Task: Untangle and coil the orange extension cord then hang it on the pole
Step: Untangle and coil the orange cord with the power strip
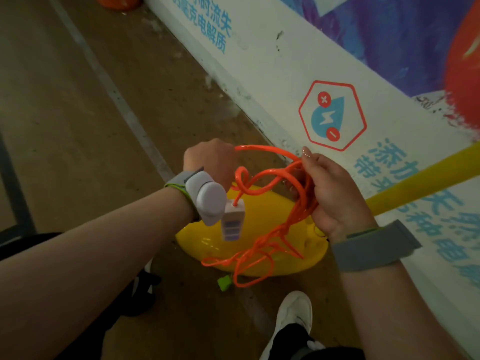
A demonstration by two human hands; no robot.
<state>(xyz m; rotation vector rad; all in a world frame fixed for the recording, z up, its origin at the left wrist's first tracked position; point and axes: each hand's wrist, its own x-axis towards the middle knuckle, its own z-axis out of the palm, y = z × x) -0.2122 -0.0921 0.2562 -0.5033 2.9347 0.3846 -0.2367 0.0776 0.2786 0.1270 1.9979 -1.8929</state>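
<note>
An orange extension cord (pixel 302 203) is held up in the middle of the frame, between two hands and above a yellow base (pixel 207 242) that stands on the floor (pixel 78 113). A thick bunch of its strands is gripped by the right hand (pixel 335 196), whose fingers (pixel 307 158) are curled round it. Below that hand the cord hangs down in a loose tangle of loops in front of the base. One strand arches from the bunch across to the left hand (pixel 210 162), which is seen from the back with its fingers curled in. The strand runs out from its right side, but the grip itself is hidden. A white socket block (pixel 232 222) dangles from a kinked loop of the cord just below the left wrist. A grey wristband with a pale device (pixel 210 198) is worn on that wrist, and a plain grey band (pixel 374 245) on the right. A yellow pole (pixel 426 178) slants towards the right edge of the frame, behind the right hand. A green tag (pixel 224 281) lies below the loops, and a white shoe (pixel 294 313) is seen at the bottom. A printed wall (pixel 259 61) fills the upper right.
</note>
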